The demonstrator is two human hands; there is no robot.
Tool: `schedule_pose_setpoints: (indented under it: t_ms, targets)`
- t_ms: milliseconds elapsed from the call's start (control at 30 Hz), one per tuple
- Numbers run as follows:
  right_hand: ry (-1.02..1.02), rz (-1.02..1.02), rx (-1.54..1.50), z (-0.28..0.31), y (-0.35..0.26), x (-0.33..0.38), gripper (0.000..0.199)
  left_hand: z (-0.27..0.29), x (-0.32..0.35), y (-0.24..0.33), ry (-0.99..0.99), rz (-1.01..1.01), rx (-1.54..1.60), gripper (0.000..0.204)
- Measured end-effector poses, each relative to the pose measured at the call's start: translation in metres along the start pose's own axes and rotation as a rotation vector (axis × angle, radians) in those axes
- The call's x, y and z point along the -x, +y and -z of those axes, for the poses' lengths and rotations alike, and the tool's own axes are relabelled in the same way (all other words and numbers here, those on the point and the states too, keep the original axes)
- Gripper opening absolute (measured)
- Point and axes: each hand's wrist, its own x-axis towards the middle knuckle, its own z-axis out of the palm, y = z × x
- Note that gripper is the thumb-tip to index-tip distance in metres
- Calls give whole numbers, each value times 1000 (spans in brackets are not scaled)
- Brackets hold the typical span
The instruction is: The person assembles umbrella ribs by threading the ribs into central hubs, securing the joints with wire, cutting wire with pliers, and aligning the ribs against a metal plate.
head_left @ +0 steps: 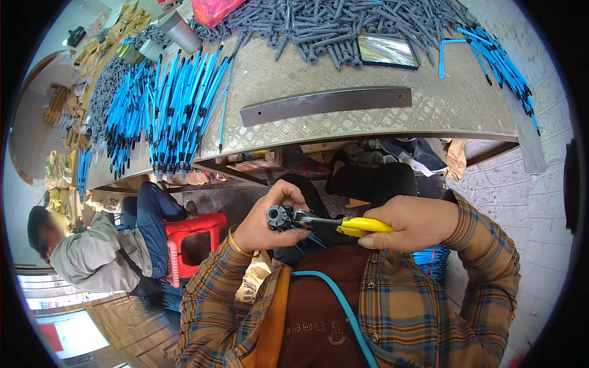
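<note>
In front of my chest, my left hand (256, 222) is closed around a grey plastic fitting (277, 214) with a round, notched end that faces up. Dark and blue thin pieces stick out below its grip. My right hand (412, 222) grips the yellow handles of a pair of pliers (361, 226). The metal jaws point left and touch or nearly touch the fitting beside my left fingers. Exactly what the jaws pinch is too small to make out.
A patterned table (454, 113) carries a dark metal strip (325, 105), heaped grey plastic fittings (300, 24), blue rods (184, 104), more rods (500, 64) at right, a shiny dark-edged rectangle (388, 50) and a metal cup (180, 32). Left: a seated person (101, 253) and red stool (175, 254).
</note>
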Motion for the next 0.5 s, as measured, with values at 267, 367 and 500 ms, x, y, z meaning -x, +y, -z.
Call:
schedule_pose_setpoints:
  t_ms: [267, 367, 500]
  targets:
    - [25, -42, 37, 2, -19, 2, 35, -2, 1, 0, 67, -16, -118, 45]
    - [43, -22, 100, 2, -21, 3, 34, -4, 2, 1, 96, -11, -167, 44]
    - [39, -28, 99, 2, -25, 1, 33, -3, 4, -1, 125, 13, -189, 42]
